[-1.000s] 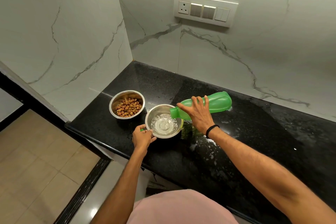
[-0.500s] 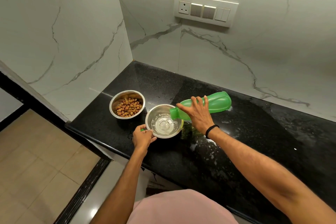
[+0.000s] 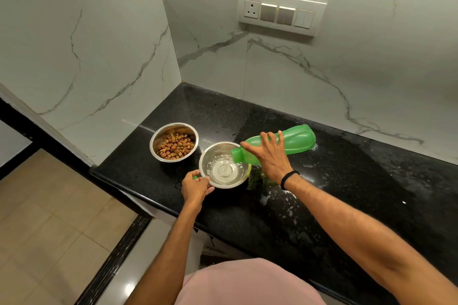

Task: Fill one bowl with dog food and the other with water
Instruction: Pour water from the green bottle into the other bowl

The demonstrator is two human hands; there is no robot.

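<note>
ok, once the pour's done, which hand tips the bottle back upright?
Right. The right hand already grips the tilted green bottle, whose mouth is over the water bowl. The left hand is busy steadying that bowl's rim.

On the black speckled stone counter (image 3: 347,205), the right hand (image 3: 270,158) grips a green plastic bottle (image 3: 295,142) tipped on its side, mouth over a round steel bowl (image 3: 224,164) with clear water (image 3: 223,171) in it. The left hand (image 3: 195,187) holds that bowl's near left rim. Just beside it, to the far left, a second steel bowl (image 3: 174,141) holds brown kibble (image 3: 176,146). Water splashes (image 3: 280,199) lie on the counter near the right wrist.
</note>
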